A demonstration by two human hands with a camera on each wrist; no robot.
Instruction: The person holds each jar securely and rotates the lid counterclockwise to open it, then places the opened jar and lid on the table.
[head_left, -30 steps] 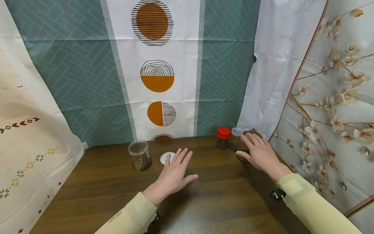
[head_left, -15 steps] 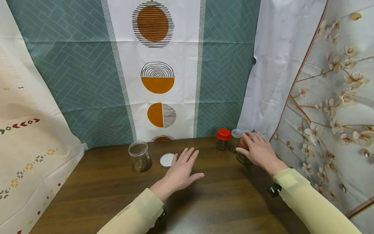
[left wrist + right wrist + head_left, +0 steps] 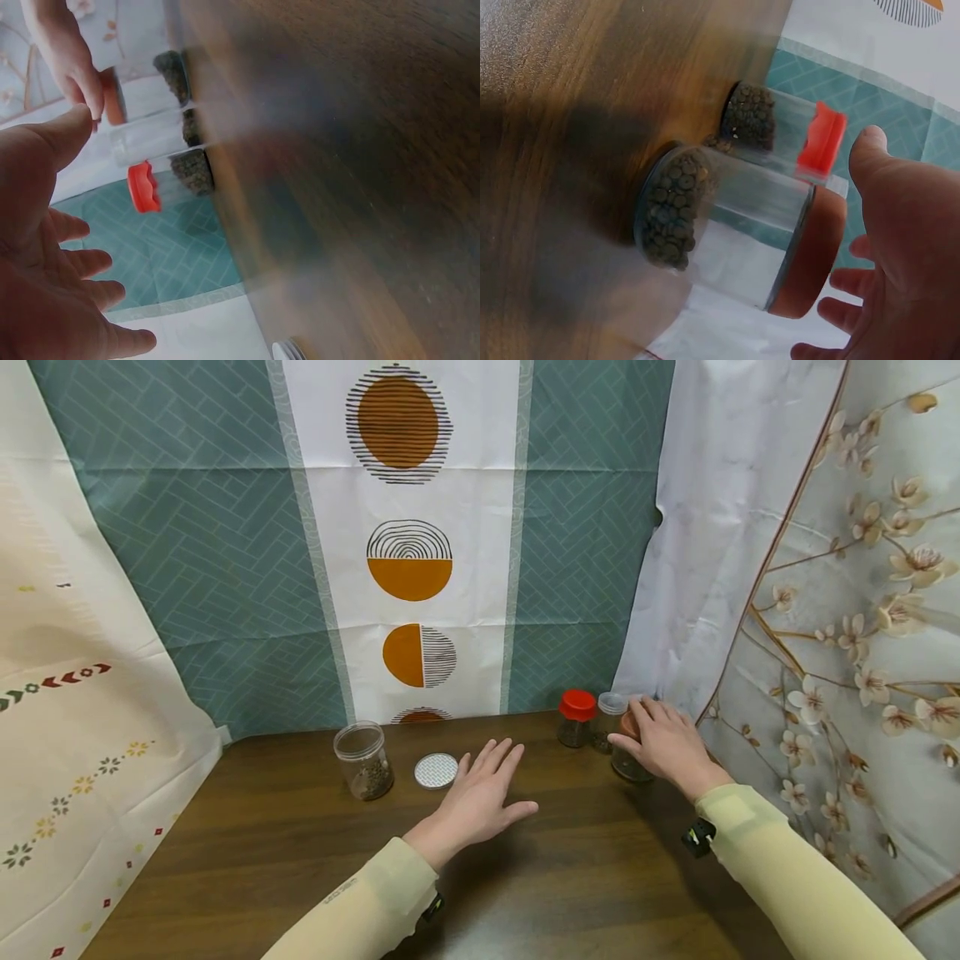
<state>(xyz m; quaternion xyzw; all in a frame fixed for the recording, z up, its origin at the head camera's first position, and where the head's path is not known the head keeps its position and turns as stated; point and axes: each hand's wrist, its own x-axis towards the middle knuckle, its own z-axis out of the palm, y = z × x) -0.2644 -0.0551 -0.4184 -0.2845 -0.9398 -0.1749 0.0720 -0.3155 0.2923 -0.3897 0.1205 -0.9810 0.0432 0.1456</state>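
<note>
Since a second ago, the person's left hand has drifted rightward over the table, leaving more of the pale round lid uncovered. The right hand has pulled back slightly, so more of the brown-lidded jar shows. Both hands are unclenched and grip nothing: the left has its fingers spread, while the right reaches over that jar at the table's far right corner (whether a fingertip touches its lid, I can't tell).

The jar is a clear, smooth-walled cylinder, its matte cap thick and rounded, with small, dark, disc-like pellets heaped at the bottom. Next to it stand a slimmer clear-lidded jar and a red-lidded jar, whose bright cap has a scalloped edge. An uncapped jar stands left of the loose lid, on the dark wood-grained tabletop.
</note>
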